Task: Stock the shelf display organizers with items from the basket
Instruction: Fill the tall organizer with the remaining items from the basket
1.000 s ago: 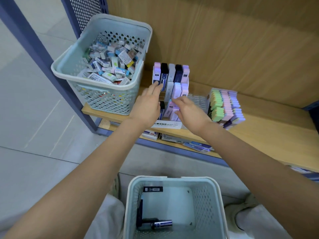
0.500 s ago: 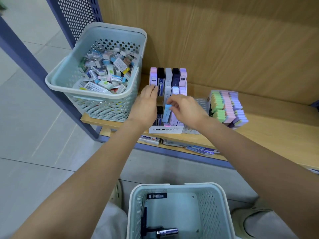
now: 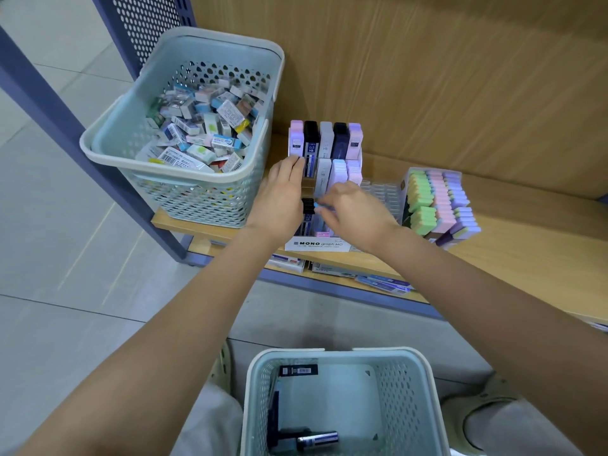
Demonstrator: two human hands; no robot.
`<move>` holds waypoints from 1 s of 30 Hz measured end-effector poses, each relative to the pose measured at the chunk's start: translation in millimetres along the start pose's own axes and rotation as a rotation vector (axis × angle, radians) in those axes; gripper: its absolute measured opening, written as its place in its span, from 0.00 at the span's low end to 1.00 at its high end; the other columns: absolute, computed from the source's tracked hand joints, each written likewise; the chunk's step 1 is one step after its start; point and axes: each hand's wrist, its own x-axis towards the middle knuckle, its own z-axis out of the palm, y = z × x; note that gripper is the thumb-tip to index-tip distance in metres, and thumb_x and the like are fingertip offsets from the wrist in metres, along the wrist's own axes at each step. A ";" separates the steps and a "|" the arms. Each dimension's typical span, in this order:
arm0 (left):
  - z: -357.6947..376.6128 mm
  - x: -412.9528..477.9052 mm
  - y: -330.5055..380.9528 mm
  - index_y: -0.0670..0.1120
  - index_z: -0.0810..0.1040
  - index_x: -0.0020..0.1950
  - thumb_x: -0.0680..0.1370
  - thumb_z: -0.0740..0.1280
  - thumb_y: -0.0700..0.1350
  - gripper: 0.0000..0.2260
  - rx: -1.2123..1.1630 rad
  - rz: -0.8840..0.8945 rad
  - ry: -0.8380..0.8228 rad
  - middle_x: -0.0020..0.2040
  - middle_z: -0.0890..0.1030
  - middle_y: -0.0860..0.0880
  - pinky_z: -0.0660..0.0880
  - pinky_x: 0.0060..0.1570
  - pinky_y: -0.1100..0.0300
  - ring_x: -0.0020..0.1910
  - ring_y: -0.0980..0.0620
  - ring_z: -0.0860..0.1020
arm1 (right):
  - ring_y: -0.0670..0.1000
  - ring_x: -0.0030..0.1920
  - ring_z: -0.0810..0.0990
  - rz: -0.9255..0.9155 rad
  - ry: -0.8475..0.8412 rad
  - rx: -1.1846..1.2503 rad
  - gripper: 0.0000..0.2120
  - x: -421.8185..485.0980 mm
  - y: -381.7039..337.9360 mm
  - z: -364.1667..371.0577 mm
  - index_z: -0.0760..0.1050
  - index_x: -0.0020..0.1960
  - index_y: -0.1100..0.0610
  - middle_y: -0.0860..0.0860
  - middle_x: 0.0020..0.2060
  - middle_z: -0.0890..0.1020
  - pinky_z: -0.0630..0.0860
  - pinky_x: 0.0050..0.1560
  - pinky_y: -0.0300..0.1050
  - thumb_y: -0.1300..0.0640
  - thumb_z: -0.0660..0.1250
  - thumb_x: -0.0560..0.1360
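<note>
White tiered organizer (image 3: 317, 244), pastel and black lead cases (image 3: 325, 139) upright in rows, pale basket (image 3: 404, 399) below holding few dark cases (image 3: 317, 437)

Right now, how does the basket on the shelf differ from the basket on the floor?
The shelf basket is heaped with small boxed items; the floor basket holds only a few dark ones. The shelf basket stands beside the display organizer; the floor basket sits lower, between the person's legs. Both are pale, perforated plastic.
</note>
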 end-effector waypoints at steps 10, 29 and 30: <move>-19.2 -37.5 13.9 0.40 0.61 0.73 0.75 0.60 0.32 0.26 0.019 0.034 0.080 0.72 0.63 0.41 0.59 0.69 0.51 0.71 0.44 0.61 | 0.60 0.55 0.75 0.000 0.230 -0.031 0.15 -60.7 -6.5 12.2 0.74 0.62 0.63 0.59 0.54 0.78 0.73 0.56 0.53 0.61 0.61 0.77; 141.6 -247.3 8.9 0.47 0.60 0.74 0.79 0.58 0.42 0.22 -0.118 -0.157 -0.818 0.72 0.64 0.46 0.54 0.71 0.58 0.70 0.48 0.62 | 0.51 0.66 0.69 0.341 -0.611 0.589 0.17 -271.4 -46.1 220.5 0.67 0.68 0.55 0.52 0.65 0.71 0.64 0.65 0.41 0.59 0.58 0.79; 149.6 -245.3 7.3 0.47 0.59 0.75 0.79 0.59 0.40 0.24 -0.127 -0.187 -0.847 0.73 0.63 0.46 0.54 0.71 0.58 0.71 0.48 0.61 | 0.52 0.67 0.68 0.361 -0.644 0.621 0.18 -271.6 -47.2 227.0 0.67 0.69 0.56 0.53 0.66 0.70 0.63 0.66 0.41 0.59 0.58 0.80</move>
